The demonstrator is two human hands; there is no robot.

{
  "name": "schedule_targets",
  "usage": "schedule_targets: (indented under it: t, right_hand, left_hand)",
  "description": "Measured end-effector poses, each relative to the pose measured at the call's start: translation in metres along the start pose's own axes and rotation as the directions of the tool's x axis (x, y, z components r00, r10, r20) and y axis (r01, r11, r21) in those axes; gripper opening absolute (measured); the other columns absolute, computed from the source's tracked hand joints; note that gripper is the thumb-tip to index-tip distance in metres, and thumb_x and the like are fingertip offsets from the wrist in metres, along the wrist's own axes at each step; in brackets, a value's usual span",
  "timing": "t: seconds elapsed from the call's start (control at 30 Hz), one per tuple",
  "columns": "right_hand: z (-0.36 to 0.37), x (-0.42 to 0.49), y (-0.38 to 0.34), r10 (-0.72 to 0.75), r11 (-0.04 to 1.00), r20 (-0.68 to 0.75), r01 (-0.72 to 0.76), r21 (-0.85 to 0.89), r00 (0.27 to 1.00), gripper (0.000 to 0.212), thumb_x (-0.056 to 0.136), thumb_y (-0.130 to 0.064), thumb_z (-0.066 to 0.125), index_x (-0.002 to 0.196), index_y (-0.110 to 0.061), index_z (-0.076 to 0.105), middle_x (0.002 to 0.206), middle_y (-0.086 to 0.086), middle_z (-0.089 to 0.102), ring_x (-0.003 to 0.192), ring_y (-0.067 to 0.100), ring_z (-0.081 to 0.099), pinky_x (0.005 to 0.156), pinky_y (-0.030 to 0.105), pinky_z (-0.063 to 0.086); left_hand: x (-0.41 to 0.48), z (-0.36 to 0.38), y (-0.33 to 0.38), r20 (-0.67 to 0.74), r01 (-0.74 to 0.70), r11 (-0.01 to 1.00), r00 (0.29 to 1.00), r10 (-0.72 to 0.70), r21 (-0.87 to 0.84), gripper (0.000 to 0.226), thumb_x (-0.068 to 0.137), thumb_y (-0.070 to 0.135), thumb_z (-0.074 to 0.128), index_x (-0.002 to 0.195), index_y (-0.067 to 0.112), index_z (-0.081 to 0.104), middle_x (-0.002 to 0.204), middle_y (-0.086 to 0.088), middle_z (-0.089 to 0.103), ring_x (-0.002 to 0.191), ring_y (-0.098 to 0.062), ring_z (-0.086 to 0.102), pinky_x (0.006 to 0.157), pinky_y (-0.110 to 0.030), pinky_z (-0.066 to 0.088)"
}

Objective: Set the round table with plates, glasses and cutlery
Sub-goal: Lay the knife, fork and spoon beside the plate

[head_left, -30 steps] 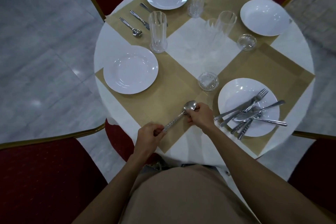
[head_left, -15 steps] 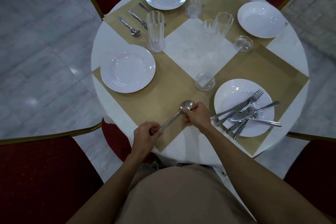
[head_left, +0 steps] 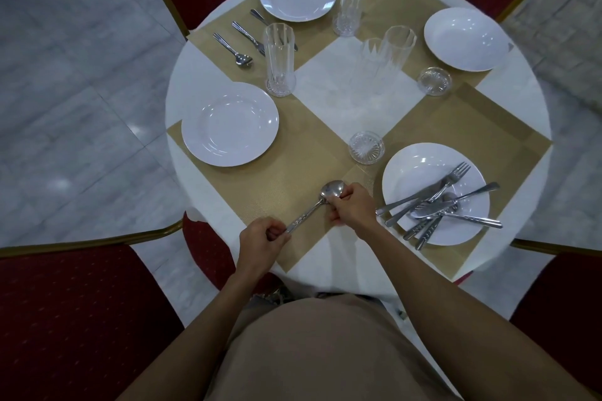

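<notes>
The person wears a plain tan garment, with both forearms bare.

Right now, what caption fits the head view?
Left hand and right hand hold one spoon at the near placemat; spare cutlery lies on the plate beside it.

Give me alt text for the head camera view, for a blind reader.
Two hands hold one spoon over a tan placemat on a round table: left hand on the handle, right hand near the bowl. Four white plates and clear glasses are out; the plate by the right hand holds loose cutlery.
</notes>
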State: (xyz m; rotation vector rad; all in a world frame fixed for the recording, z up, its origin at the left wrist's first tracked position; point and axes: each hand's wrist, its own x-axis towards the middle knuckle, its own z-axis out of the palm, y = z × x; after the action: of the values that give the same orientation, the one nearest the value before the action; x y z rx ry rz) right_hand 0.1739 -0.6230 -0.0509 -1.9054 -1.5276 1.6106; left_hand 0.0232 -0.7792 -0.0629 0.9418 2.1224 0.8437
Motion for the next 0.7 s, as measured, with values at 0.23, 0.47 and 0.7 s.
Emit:
schedule_targets:
  t: [0.23, 0.47, 0.7]
  right_hand:
    - [0.0, -0.002, -0.004, 0.005, 1.0, 0.001, -0.005, -0.021, 1.0, 0.036, 0.08, -0.021, 0.076, 0.101, -0.009, 0.05, 0.082, 0.017, 0.072, 0.06, 0.024, 0.07, 0.058, 0.045, 0.062]
    - [-0.018, -0.015, -0.012, -0.04, 0.995, -0.037, 0.036, -0.093, 0.999, 0.043, 0.081, -0.03, 0.071, 0.109, -0.012, 0.044, 0.097, 0.006, 0.058, 0.082, 0.027, 0.068, 0.058, 0.042, 0.062]
    - [-0.064, -0.024, -0.007, -0.094, 0.993, -0.105, 0.086, -0.075, 0.99, 0.024, 0.087, -0.017, 0.064, 0.107, -0.012, 0.052, 0.083, 0.008, 0.066, 0.063, 0.019, 0.07, 0.046, 0.027, 0.054]
  left_hand:
    - [0.0, -0.001, 0.003, 0.001, 0.01, 1.0, 1.0, -0.01, 0.011, 0.014, 0.074, 0.016, 0.083, 0.085, 0.019, 0.074, 0.077, 0.01, 0.068, 0.072, -0.003, 0.063, 0.07, -0.016, 0.051]
    - [0.003, -0.001, 0.005, -0.031, 0.09, 0.995, 0.995, -0.091, -0.035, 0.017, 0.076, 0.022, 0.082, 0.087, 0.023, 0.069, 0.076, 0.01, 0.069, 0.074, -0.006, 0.065, 0.072, -0.018, 0.052]
    - [0.011, 0.018, 0.063, -0.001, -0.025, 1.0, 1.0, 0.025, -0.012, 0.006, 0.082, 0.03, 0.073, 0.086, 0.026, 0.07, 0.074, 0.01, 0.068, 0.072, -0.002, 0.062, 0.064, -0.006, 0.043]
